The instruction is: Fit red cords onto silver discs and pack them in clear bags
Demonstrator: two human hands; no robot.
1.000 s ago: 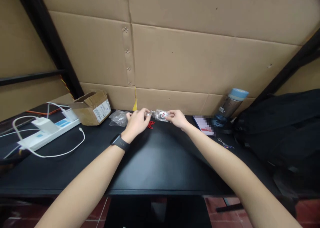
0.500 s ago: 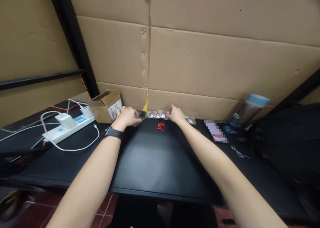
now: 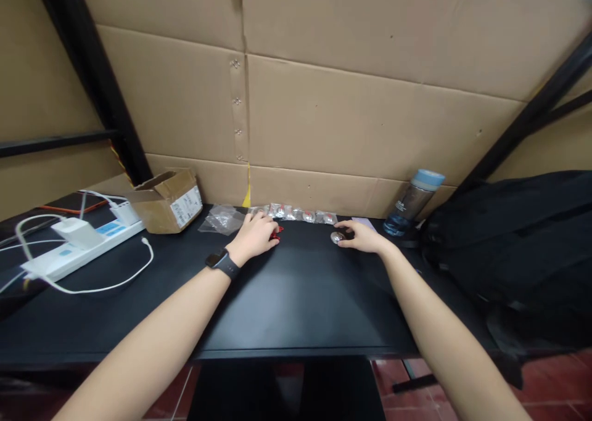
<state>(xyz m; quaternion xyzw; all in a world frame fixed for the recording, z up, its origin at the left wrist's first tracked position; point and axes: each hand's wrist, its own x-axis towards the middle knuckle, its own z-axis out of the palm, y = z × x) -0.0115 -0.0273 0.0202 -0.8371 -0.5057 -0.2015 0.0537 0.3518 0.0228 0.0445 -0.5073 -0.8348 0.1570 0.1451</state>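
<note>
My left hand (image 3: 255,235), with a dark watch on its wrist, is over the red cord (image 3: 276,232), its fingers bent around it near the back of the black table (image 3: 300,298). Farther right, my right hand (image 3: 358,236) has thumb and fingers at a small round silvery object (image 3: 337,237) lying on the tabletop. Several round items in clear wrappers (image 3: 309,216) form a row along the cardboard wall, between and behind my hands. Crumpled clear plastic (image 3: 222,219) lies left of my left hand.
An open cardboard box (image 3: 169,202) stands at the back left, beside a white power strip (image 3: 99,236) with chargers and cables. At the right are a blue-lidded bottle (image 3: 414,202) and a black bag (image 3: 518,248). Cardboard (image 3: 324,125) closes off the back.
The view has turned right. My left hand has moved from beside the box to the red cord. My right hand has left the wrapped row and reached the silvery object at the right.
</note>
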